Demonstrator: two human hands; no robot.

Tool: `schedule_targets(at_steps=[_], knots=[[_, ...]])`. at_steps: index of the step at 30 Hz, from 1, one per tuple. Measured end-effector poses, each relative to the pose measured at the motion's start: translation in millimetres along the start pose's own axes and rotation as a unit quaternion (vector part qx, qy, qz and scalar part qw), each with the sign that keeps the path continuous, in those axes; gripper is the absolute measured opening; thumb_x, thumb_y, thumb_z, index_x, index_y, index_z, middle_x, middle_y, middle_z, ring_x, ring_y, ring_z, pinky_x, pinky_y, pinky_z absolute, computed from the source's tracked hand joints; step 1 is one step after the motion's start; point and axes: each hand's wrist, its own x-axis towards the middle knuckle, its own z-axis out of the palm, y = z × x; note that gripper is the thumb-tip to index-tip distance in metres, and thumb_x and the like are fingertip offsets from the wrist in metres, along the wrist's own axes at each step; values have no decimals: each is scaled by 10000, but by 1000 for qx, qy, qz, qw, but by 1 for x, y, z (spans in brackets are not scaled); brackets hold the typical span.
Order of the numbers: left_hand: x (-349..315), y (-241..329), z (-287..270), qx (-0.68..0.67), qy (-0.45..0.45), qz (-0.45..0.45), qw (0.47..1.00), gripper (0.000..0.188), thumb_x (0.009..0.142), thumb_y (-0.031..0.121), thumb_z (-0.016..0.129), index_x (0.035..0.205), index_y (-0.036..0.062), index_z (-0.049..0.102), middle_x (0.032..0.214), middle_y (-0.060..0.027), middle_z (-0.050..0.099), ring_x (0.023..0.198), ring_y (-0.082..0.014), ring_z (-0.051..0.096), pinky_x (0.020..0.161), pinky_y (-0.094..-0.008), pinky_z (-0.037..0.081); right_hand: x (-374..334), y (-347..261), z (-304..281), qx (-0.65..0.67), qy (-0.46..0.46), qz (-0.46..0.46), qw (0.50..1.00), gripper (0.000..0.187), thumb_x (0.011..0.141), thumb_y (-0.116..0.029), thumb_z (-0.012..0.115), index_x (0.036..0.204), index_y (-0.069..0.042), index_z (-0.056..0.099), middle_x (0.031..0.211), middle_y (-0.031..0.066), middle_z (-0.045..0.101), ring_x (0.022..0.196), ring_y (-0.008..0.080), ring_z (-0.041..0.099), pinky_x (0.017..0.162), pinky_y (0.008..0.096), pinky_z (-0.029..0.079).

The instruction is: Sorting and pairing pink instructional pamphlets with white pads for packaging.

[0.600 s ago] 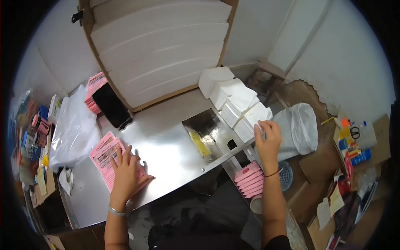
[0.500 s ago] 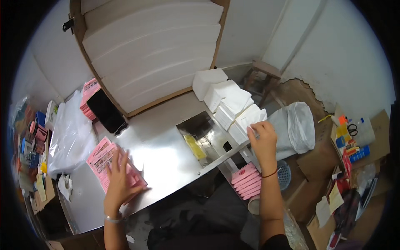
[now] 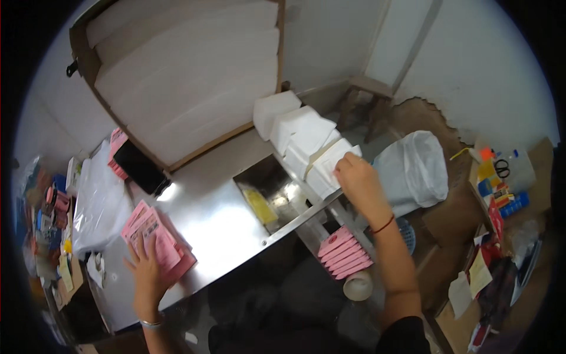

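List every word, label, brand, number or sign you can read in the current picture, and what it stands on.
No text reads clearly enough to quote.
Pink leaflets at the left hand: print too small and blurred.
Pink packets: round red mark on one, unreadable.
Pink stack beside the phone: print, too small.
White paper stacks: no print visible.

We list pink printed packets (image 3: 172, 243), flat and overlapping in an uneven pile, at left on the metal table (image 3: 215, 200). We list white paper sheets (image 3: 321, 166), stacked in leaning bundles, at right.
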Motion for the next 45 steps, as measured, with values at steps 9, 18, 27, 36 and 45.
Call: schedule_targets(at_steps=[9, 18, 27, 36, 45], knots=[[-52, 45, 41, -276, -572, 301, 711, 269, 925, 278, 635, 1055, 46, 597, 1002, -190, 646, 948, -360, 632, 800, -421, 509, 13, 16, -16, 18, -78, -32, 996, 43, 784, -54, 620, 798, -16, 604, 869, 129, 594, 762, 322, 647, 670, 409, 536], [-67, 54, 64, -272, -582, 262, 720, 391, 925, 419, 620, 1116, 84, 560, 832, -190, 662, 816, -398, 645, 745, -440, 513, 17, 16, -16, 69, -98, -15, 993, 129, 840, -113, 658, 940, -70, 591, 842, 108, 610, 789, 337, 642, 683, 416, 525], [-94, 30, 64, -238, -469, 237, 817, 355, 900, 480, 621, 1051, 164, 676, 813, -150, 701, 766, -388, 670, 679, -469, 533, -6, 48, -47, 160, 254, 165, 939, 61, 847, -48, 654, 870, -39, 599, 741, 58, 602, 637, 155, 603, 600, 268, 493], [-96, 29, 66, -197, -466, 197, 840, 161, 872, 279, 647, 1014, 224, 700, 921, -102, 713, 853, -337, 684, 708, -420, 542, -189, 375, -83, -340, 97, 405, 843, 308, 889, -195, 668, 1125, 3, 650, 907, 171, 717, 770, 279, 698, 720, 350, 539], [-94, 40, 45, -182, -428, 159, 871, 366, 884, 503, 631, 1041, 180, 696, 805, -127, 707, 752, -372, 675, 658, -452, 534, -93, 156, -23, 58, 125, 300, 944, 237, 888, -140, 658, 1055, 24, 693, 887, 162, 718, 745, 290, 685, 734, 366, 532]])
